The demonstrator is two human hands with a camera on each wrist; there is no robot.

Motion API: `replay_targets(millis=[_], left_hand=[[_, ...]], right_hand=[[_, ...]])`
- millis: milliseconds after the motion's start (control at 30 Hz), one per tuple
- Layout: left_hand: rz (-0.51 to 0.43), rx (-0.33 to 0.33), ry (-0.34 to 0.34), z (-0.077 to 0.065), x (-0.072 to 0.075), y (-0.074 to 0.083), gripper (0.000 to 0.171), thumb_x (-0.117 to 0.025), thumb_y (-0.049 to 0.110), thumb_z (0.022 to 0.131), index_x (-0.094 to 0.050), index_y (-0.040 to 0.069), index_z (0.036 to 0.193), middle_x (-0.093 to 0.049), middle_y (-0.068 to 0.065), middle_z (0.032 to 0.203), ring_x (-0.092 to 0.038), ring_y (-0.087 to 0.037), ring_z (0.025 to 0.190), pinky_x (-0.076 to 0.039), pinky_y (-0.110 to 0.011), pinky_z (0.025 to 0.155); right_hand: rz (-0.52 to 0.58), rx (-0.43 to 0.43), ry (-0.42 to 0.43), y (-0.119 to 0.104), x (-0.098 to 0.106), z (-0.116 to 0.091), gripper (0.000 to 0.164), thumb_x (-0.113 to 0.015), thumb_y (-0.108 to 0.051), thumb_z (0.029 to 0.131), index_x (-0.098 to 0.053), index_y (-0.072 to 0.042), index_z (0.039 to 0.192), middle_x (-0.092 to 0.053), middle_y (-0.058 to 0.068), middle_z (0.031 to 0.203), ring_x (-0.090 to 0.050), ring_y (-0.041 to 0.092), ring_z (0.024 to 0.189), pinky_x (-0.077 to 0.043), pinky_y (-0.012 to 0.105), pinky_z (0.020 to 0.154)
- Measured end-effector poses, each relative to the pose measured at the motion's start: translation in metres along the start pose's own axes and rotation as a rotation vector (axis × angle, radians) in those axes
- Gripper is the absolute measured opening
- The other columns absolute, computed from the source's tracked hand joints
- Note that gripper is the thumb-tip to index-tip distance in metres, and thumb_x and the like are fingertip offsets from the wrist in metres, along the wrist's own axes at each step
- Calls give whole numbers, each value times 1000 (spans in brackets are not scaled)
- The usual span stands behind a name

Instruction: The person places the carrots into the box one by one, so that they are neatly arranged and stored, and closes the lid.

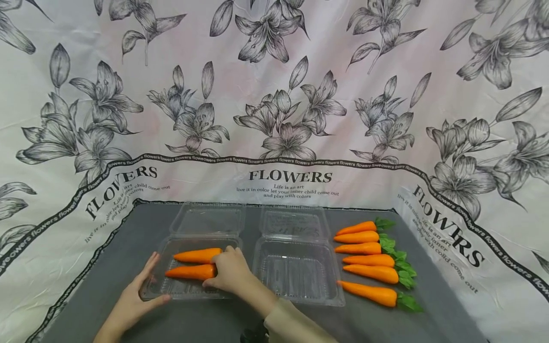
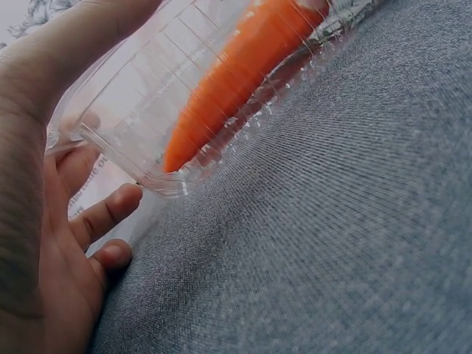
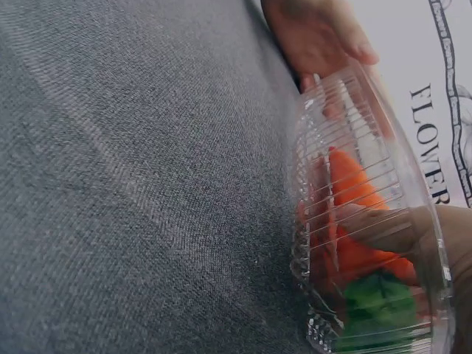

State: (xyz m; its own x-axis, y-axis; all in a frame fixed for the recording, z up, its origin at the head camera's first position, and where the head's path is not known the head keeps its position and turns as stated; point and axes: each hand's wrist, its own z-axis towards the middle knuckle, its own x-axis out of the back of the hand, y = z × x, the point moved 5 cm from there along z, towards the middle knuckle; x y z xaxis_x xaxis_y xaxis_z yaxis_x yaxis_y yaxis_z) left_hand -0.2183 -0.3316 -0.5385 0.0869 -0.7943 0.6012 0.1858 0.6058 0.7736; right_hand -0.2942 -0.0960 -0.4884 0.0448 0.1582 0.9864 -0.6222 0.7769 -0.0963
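Note:
Two orange toy-like carrots lie side by side in the left clear plastic box, a back carrot and a front carrot, tips to the left. My right hand grips the front carrot at its thick end, thumb on the near side, while its fingers overlap the back carrot's end. Green leaves show through the box wall in the right wrist view. At the left end of the clear box, my left hand rests against the side, thumb along the front corner and fingers extended.
A second clear box stands to the right, its lid folded back, with nothing inside. Beyond it, several leafy carrots lie in a column on the grey tabletop. A flower-printed cloth surrounds the table.

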Motion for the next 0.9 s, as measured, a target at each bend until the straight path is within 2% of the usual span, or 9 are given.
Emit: replay_targets(millis=[200,333,467,667,767,900], left_hand=[[-48,2,-19,-3,0,-1,101,-84,19,94,-20,26,172,-9,0,179,-45,9,117,-36,-5,92],[-33,1,-18,-2,1,1,101,-84,20,94,-20,27,172,-9,-1,179,-44,11,118,-37,-6,91],[-24,1,-22,0,0,2,102,-84,19,94,-20,26,172,-9,-3,179,-46,6,115,-41,-11,89],[12,28,-29,2,-2,2,101,-84,22,94,-19,27,172,-9,2,179,-49,2,113,-47,-23,88],[1,30,-23,1,-2,2,102,-84,21,94,-20,27,172,-9,1,179,-49,1,114,-46,-20,89],[-16,30,-22,1,0,2,102,-84,21,93,-20,27,172,-9,0,179,-49,1,114,-42,-13,90]], right_hand=[[67,-22,-11,2,-3,2,52,-89,-62,79,-83,-23,112,-77,-13,96,-45,8,78,-37,23,76],[150,-25,-4,5,4,0,47,-89,-58,81,-83,-21,110,-78,-12,100,-50,8,84,-45,26,89],[218,-39,7,10,12,-5,52,-89,-56,82,-81,-20,119,-79,-13,107,-56,8,95,-48,30,97],[371,-112,-12,22,26,-19,61,-90,-54,81,-78,-18,129,-76,-12,110,-55,9,102,-50,26,88],[495,-109,4,29,38,-27,60,-92,-47,83,-77,-13,130,-76,-6,111,-54,11,100,-49,25,83],[583,-72,48,40,55,-40,54,-91,-39,85,-77,-8,128,-77,1,113,-57,17,98,-47,25,80]])
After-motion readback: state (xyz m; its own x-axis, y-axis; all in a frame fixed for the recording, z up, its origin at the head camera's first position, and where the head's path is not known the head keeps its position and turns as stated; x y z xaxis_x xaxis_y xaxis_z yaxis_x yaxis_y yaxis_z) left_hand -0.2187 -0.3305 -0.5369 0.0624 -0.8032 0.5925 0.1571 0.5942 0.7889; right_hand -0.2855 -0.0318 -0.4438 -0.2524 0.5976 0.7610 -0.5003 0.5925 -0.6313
